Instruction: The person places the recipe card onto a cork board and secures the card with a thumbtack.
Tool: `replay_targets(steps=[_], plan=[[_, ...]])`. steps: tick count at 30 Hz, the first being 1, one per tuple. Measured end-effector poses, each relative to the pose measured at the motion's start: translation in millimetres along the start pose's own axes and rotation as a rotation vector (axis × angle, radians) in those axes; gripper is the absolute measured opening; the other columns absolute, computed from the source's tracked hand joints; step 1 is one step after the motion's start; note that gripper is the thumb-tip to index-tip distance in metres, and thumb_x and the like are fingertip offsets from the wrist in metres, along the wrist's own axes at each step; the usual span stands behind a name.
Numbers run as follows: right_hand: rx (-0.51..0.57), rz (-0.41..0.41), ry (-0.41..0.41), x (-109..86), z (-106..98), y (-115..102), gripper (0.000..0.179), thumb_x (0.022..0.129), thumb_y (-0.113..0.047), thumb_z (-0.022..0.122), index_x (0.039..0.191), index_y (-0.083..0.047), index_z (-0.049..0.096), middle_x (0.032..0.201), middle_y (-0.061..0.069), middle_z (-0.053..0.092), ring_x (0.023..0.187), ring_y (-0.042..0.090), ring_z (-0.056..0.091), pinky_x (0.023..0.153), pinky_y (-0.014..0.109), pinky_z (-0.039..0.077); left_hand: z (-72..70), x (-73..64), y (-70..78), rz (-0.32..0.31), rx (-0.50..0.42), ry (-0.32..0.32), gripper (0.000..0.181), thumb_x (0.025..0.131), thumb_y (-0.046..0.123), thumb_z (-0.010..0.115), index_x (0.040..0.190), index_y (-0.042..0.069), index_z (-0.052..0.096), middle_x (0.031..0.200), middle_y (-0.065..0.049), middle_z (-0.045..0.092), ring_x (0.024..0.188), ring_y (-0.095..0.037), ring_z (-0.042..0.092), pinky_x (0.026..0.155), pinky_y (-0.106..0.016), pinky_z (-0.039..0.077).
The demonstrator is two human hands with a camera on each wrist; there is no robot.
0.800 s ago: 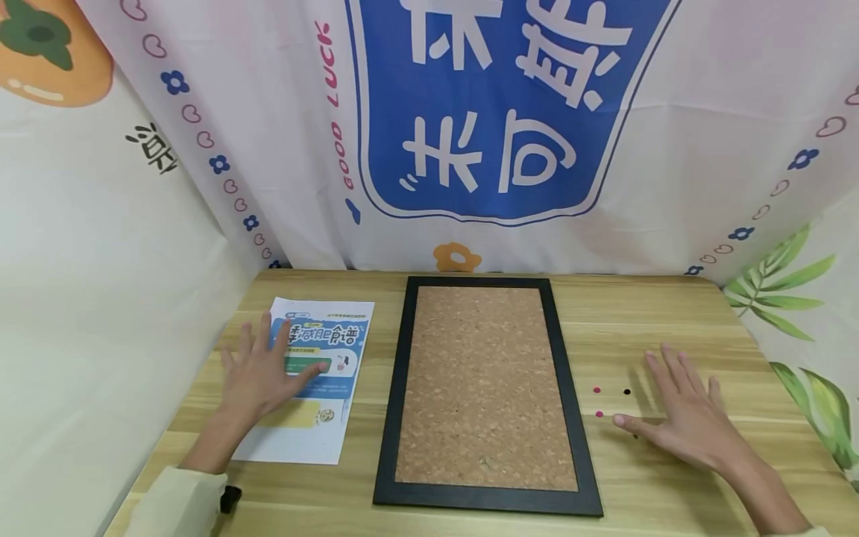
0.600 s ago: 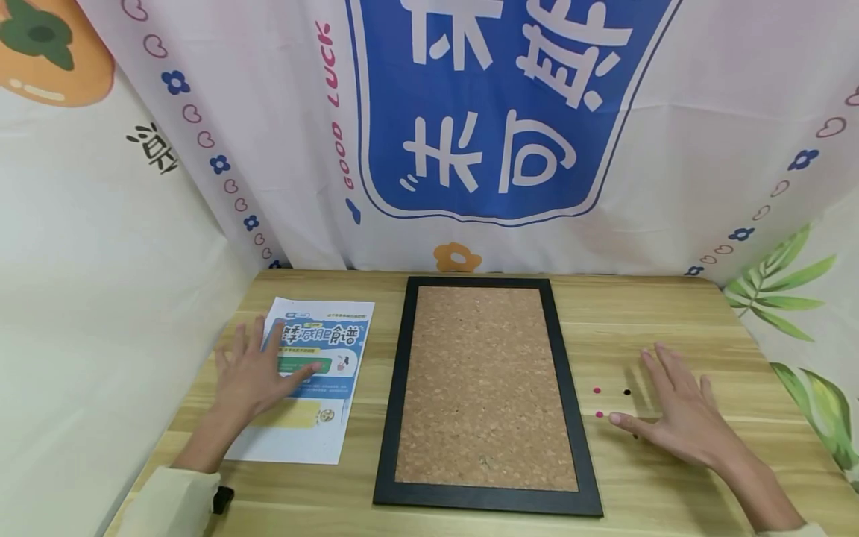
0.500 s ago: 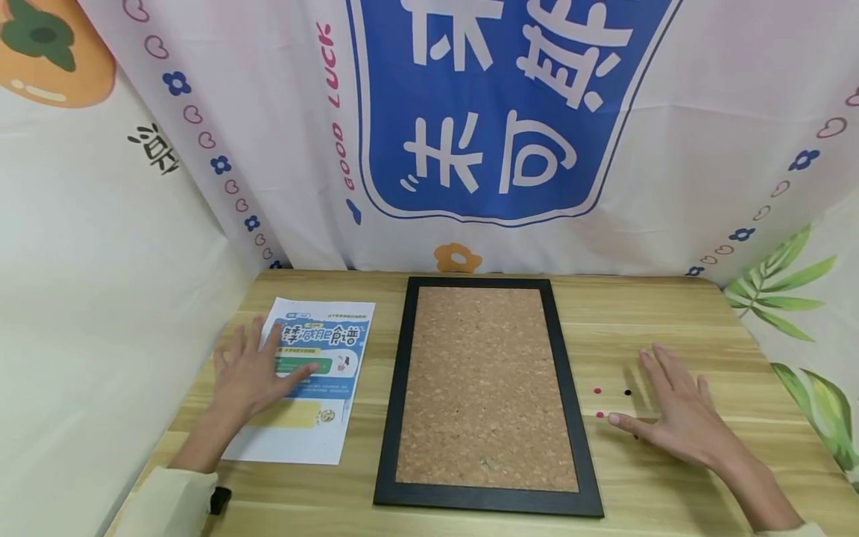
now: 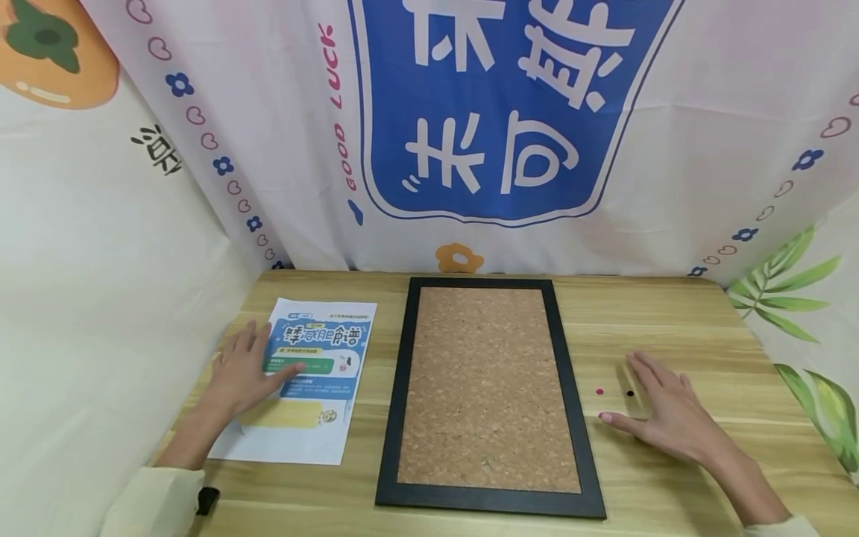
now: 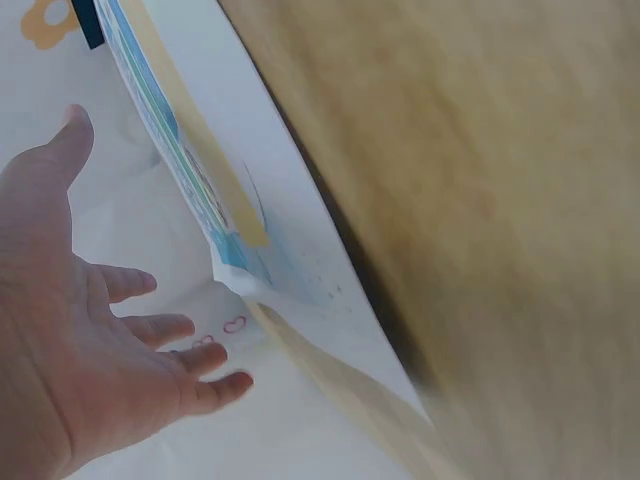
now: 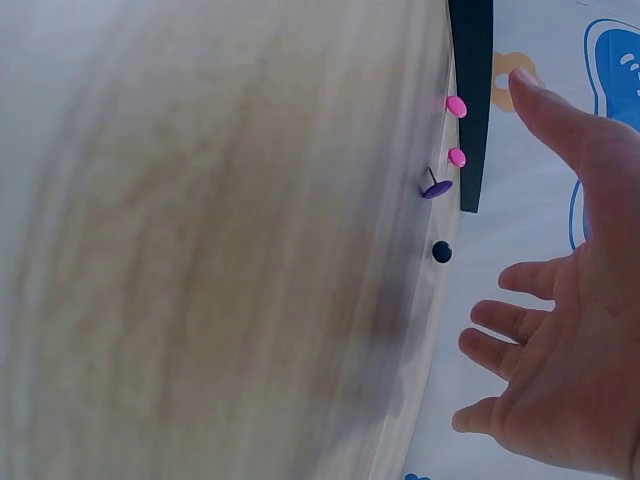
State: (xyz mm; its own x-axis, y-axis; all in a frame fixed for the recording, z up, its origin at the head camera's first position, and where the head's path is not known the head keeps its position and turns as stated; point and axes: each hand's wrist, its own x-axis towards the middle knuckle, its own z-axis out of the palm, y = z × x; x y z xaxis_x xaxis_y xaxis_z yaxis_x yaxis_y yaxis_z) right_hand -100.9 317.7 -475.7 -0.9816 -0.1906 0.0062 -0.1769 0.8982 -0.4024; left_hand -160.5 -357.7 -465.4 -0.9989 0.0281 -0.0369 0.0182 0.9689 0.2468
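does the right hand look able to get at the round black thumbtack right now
Probably yes: the right hand holds nothing and is close to the round black thumbtack, with nothing visible blocking the way between them.

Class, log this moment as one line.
left hand: spread above printed sheet | right hand: near pushpins | cork board: between hands

On your table [image 4: 644, 313], the board [image 4: 490, 388] lay central; the sheet [image 4: 302, 444] sat left of it, beneath your left hand [image 4: 241, 377]; pushpins [image 4: 599, 391] right of it, beside your right hand [image 4: 674, 418]; cloth [image 4: 705, 149] behind.
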Motion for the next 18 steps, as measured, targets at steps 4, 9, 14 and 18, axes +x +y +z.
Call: replay_targets(steps=[4,9,14,18], plan=[[0.009,-0.003,0.006,1.1,0,-2,0.115,0.085,-0.064,0.083,0.161,0.009,0.036,0.163,0.038,0.035,0.145,0.064,0.035,0.115,0.084,0.022,-0.3,2.3,-5.5,0.004,-0.034,-0.018,0.116,0.096,0.068,0.068,0.167,-0.008,0.017,0.168,-0.045,0.012,0.151,-0.070,0.017,0.118,-0.083,0.020],[0.021,0.008,0.012,2.1,-1,-1,0.110,0.085,-0.061,0.085,0.158,0.009,0.041,0.158,0.037,0.040,0.140,0.064,0.040,0.109,0.081,0.036,-1.9,5.6,-11.8,-0.013,-0.116,-0.041,0.115,0.097,0.066,0.069,0.167,-0.008,0.016,0.166,-0.046,0.018,0.150,-0.070,0.022,0.118,-0.081,0.024],[0.039,0.012,0.018,3.3,-1,3,0.100,0.088,-0.052,0.086,0.155,0.009,0.044,0.154,0.037,0.045,0.137,0.063,0.043,0.109,0.080,0.037,-2.5,8.7,-20.5,-0.034,-0.178,-0.043,0.112,0.097,0.065,0.069,0.168,-0.005,0.018,0.165,-0.044,0.025,0.150,-0.067,0.026,0.118,-0.079,0.027],[0.042,0.004,0.030,3.5,-2,5,0.093,0.089,-0.046,0.086,0.154,0.008,0.047,0.152,0.036,0.048,0.136,0.063,0.046,0.108,0.080,0.037,-2.3,10.8,-27.8,-0.029,-0.190,-0.035,0.113,0.098,0.064,0.069,0.167,-0.008,0.017,0.160,-0.043,0.036,0.146,-0.063,0.038,0.116,-0.075,0.035]])
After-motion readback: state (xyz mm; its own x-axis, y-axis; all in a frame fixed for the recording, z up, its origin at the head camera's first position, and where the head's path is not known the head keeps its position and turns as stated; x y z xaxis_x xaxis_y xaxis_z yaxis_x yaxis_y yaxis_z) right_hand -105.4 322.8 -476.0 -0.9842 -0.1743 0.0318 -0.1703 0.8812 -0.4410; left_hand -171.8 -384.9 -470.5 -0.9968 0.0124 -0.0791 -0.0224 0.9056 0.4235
